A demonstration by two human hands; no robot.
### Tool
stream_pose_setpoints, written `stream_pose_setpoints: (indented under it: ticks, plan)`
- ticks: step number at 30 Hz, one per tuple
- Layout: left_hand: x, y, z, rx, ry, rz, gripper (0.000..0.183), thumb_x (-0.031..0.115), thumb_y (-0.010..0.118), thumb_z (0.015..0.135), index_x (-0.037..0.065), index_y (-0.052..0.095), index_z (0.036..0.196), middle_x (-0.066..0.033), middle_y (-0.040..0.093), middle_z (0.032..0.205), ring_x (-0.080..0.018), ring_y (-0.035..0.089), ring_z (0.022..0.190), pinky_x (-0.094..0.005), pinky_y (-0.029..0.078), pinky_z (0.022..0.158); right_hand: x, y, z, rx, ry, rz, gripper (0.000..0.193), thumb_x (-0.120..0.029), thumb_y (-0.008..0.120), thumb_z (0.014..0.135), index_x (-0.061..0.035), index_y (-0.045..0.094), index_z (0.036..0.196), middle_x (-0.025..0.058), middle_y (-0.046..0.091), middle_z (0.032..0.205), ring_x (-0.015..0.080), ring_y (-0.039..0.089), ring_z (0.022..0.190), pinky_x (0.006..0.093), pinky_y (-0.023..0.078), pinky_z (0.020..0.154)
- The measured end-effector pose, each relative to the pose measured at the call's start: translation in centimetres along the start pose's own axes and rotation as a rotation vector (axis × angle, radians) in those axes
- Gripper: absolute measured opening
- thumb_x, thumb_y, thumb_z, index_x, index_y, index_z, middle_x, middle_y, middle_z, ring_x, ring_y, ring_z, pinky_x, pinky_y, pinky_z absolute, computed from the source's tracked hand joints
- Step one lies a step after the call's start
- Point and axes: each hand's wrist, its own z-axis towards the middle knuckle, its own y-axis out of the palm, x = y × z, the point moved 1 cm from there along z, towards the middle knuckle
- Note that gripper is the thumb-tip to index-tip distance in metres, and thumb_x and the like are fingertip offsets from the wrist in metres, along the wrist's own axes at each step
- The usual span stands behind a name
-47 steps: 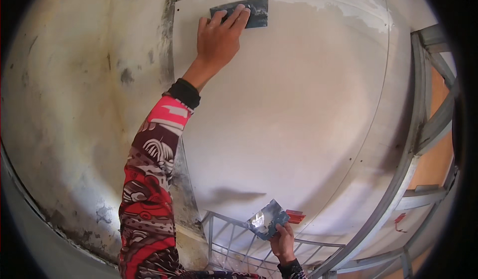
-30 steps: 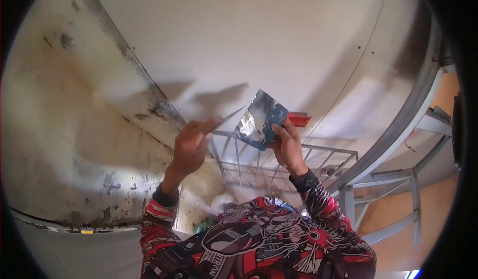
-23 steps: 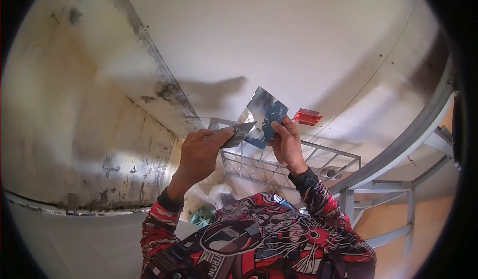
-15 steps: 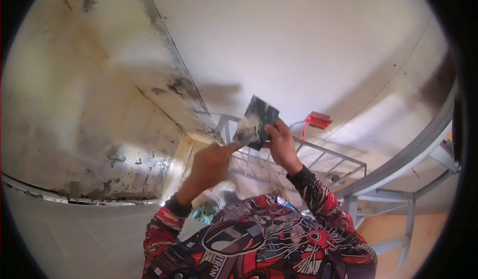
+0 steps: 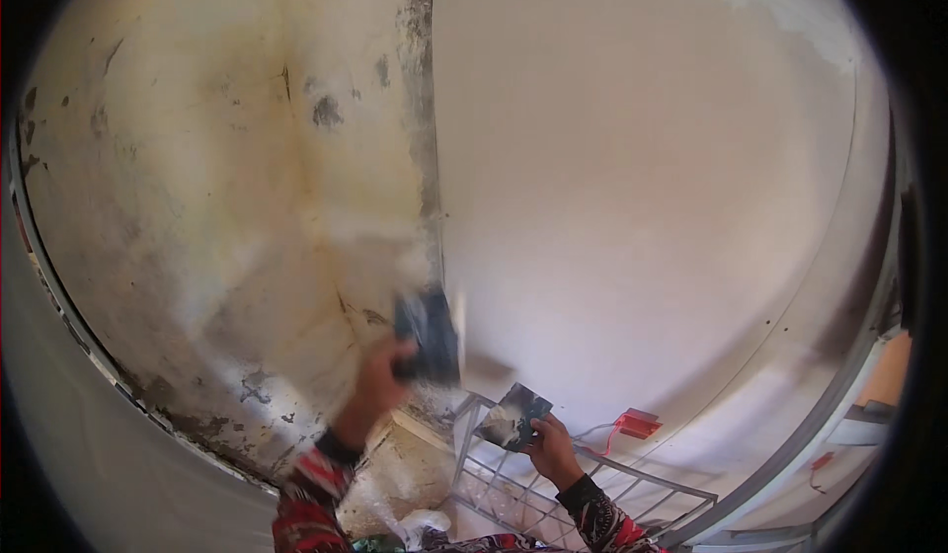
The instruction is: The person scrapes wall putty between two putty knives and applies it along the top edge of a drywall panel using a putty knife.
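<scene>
My left hand [image 5: 380, 380] is closed on a dark, flat rectangular putty spreader [image 5: 430, 336], raised near the wall corner and smeared by motion. I cannot tell whether its edge touches the wall. Lower and to the right, my right hand [image 5: 555, 454] grips a dark flat square plate [image 5: 512, 417] by its right edge, thumb on top. Pale grey-white putty covers much of that plate's face. Left of the corner is a stained, patchy wall [image 5: 227, 217]; right of it stands a smooth white panel [image 5: 632, 178].
A grey metal frame with bars [image 5: 632, 474] stands below my right hand. On the panel sits a red box [image 5: 637, 423] with a cord. A curved-looking grey metal rail [image 5: 839, 375] runs along the right, and a grey surface [image 5: 118, 454] fills the lower left.
My left hand has left the plate and risen to the wall corner with the spreader. The view has tilted up, so my right hand and plate appear lower.
</scene>
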Motion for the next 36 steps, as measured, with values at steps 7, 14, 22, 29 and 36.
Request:
stream_pose_setpoints:
  ticks: [7,14,22,29,36]
  plan:
    - [15.6,-10.2,28.4,0.54,0.445,0.083,0.023,0.013,0.06,0.096,0.003,0.066,0.115,-0.0086,0.067,0.083,-0.0189,0.059,0.073,-0.0298,0.047,0.069,-2.8,2.9,-1.7,-0.028,-0.108,0.054,0.021,-0.006,0.047,0.097,-0.0041,0.055,0.116,0.0094,0.064,0.107,0.0261,0.067,0.093,0.0519,0.059,0.081]
    - [18.4,-10.6,39.8,0.749,0.781,0.516,0.036,0.007,0.058,0.092,0.015,0.065,0.127,-0.0046,0.073,0.107,-0.0232,0.064,0.101,-0.0395,0.047,0.082,-4.2,2.7,-3.8,0.02,-0.193,0.027,0.024,-0.006,0.046,0.097,-0.005,0.055,0.119,0.0081,0.064,0.106,0.0227,0.066,0.089,0.0407,0.055,0.067]
    - [17.4,-9.0,44.1,0.873,0.821,0.728,0.05,0.005,0.056,0.089,0.021,0.057,0.137,0.0036,0.065,0.134,-0.0233,0.059,0.116,-0.0428,0.041,0.091,-4.5,0.8,-3.6,0.07,-0.232,0.06,0.023,-0.005,0.047,0.098,-0.0064,0.057,0.119,0.006,0.067,0.103,0.0197,0.065,0.082,0.0365,0.051,0.061]
    - [16.2,-7.6,44.8,0.949,0.761,0.843,0.055,0.007,0.055,0.09,0.023,0.052,0.142,0.0037,0.057,0.145,-0.0244,0.055,0.123,-0.0456,0.039,0.093,-4.5,0.1,-3.5,0.029,-0.24,0.063,0.024,-0.005,0.046,0.097,-0.0061,0.057,0.119,0.0062,0.067,0.104,0.0195,0.066,0.084,0.0369,0.051,0.06]
    - [16.8,-8.1,43.4,0.841,0.663,1.024,0.055,0.008,0.055,0.092,0.023,0.051,0.144,0.0026,0.054,0.148,-0.0255,0.056,0.124,-0.0469,0.041,0.092,-4.8,0.1,-3.7,0.008,-0.227,0.066,0.028,-0.004,0.046,0.097,-0.0054,0.057,0.123,0.0072,0.067,0.106,0.0215,0.068,0.086,0.0403,0.058,0.063]
